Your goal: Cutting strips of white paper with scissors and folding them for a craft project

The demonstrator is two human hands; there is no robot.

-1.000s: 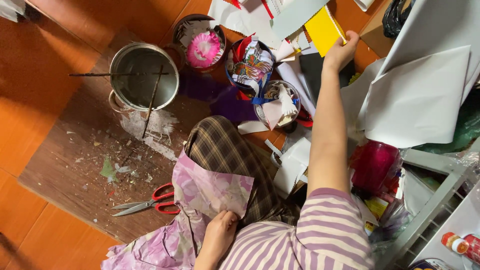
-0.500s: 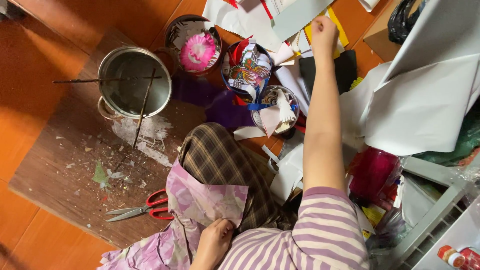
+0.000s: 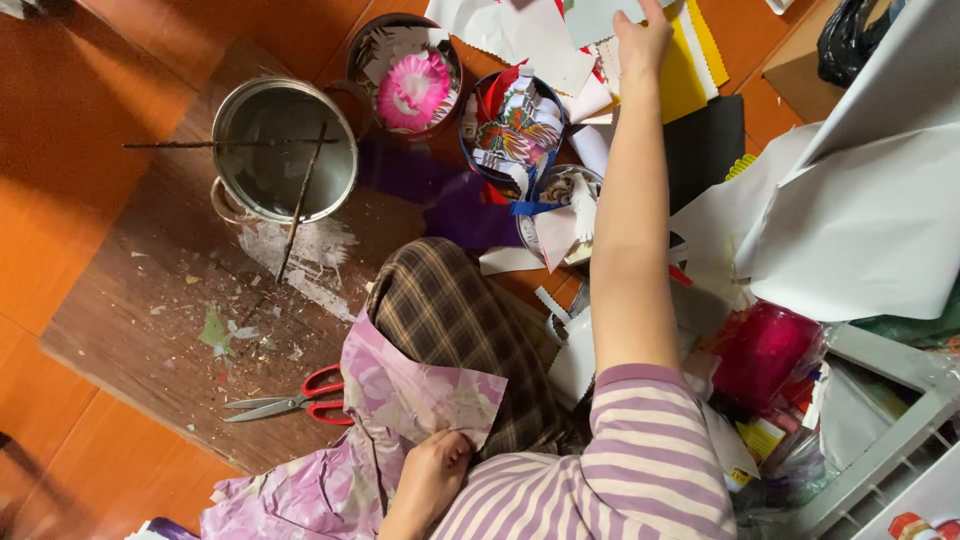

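My right hand (image 3: 642, 42), at twelve o'clock, pinches a pale grey paper sheet (image 3: 600, 18) on the heap, which may slide, while my left hand (image 3: 432, 472) clamps the floral pink paper (image 3: 420, 395) on my lap.

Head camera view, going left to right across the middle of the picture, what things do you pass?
Metal pot with sticks laid across → red-handled scissors → floral paper held by the left hand → outstretched right arm, its right hand on the paper sheets → pink jar → white sheets.
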